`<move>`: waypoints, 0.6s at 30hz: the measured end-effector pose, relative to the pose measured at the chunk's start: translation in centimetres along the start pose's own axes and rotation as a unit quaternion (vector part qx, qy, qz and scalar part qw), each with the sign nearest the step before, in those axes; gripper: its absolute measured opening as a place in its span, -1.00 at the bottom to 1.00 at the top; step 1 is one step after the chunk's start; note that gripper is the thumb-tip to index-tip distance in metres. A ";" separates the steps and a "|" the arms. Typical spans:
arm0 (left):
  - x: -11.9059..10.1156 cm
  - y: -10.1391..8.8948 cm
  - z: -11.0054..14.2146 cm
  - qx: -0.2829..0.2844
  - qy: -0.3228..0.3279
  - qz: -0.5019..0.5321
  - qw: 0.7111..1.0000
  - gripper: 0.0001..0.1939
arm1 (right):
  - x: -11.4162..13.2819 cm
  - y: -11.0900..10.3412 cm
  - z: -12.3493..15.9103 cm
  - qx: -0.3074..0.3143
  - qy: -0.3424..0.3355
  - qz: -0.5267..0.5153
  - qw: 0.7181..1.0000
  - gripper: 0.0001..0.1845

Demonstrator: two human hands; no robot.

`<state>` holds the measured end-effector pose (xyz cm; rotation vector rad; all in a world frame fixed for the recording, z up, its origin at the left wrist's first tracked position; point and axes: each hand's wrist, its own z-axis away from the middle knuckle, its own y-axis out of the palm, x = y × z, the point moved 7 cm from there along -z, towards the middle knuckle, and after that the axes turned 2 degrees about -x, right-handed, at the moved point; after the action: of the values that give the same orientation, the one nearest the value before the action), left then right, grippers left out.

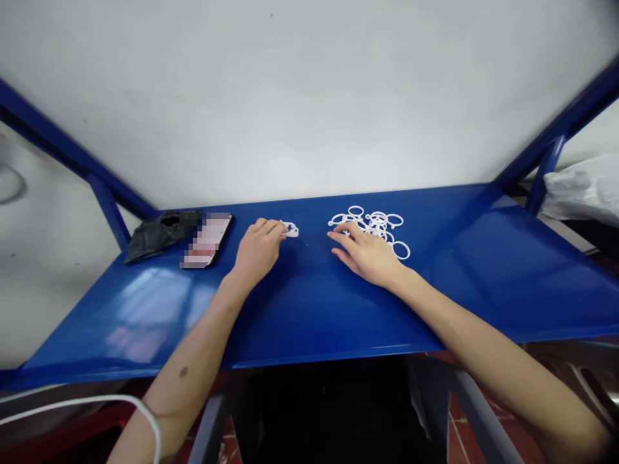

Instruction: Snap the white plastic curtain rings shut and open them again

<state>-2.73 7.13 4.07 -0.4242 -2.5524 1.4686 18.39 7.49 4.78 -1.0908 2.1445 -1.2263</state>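
Observation:
My left hand (261, 248) is closed, with a small white openwork plastic piece (291, 229) showing beyond its fingertips, just above the blue table. How much of the piece lies behind the fingers is hidden. To the right, my right hand (365, 252) reaches over the near side of a loose pile of thin white rings (377, 222). Some of these rings carry a tiny eyelet. The fingers of that hand are apart and nothing shows between them. Part of the pile is covered by the hand, so contact there cannot be judged.
A phone (207, 241) with a lit screen lies left on the blue table (314, 309), beside a black plastic bag (155, 238). A white panel rises behind, framed by blue bars. A white cable (97, 399) crosses the lower left; a clear plastic bag (585, 190) is at far right.

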 end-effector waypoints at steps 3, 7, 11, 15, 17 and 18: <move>2.2 0.7 0.4 0.042 0.005 0.032 0.999 -0.74 | -1.3 0.0 0.2 0.005 0.031 -0.009 0.999 -0.61; 3.9 1.1 0.7 0.063 -0.021 0.025 0.998 -0.73 | -2.3 0.0 0.1 0.000 0.048 -0.009 0.999 -0.66; 5.2 1.6 1.2 0.093 -0.065 0.008 0.994 -0.60 | -3.6 0.3 0.1 0.010 0.071 0.015 0.997 -0.65; 6.5 2.6 1.8 0.132 -0.091 -0.001 0.987 -0.47 | -4.6 1.3 0.6 0.059 0.082 0.016 0.995 -0.60; 7.0 3.3 2.2 0.157 -0.099 0.004 0.983 -0.37 | -4.8 1.7 0.8 0.074 0.084 0.007 0.994 -0.62; 7.2 3.7 2.4 0.168 -0.104 0.008 0.980 -0.33 | -4.8 1.8 0.8 0.077 0.083 0.001 0.994 -0.65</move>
<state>-9.66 9.27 -0.27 -0.2529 -2.3784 1.9975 21.03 11.47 2.79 -0.9502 2.1276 -1.5005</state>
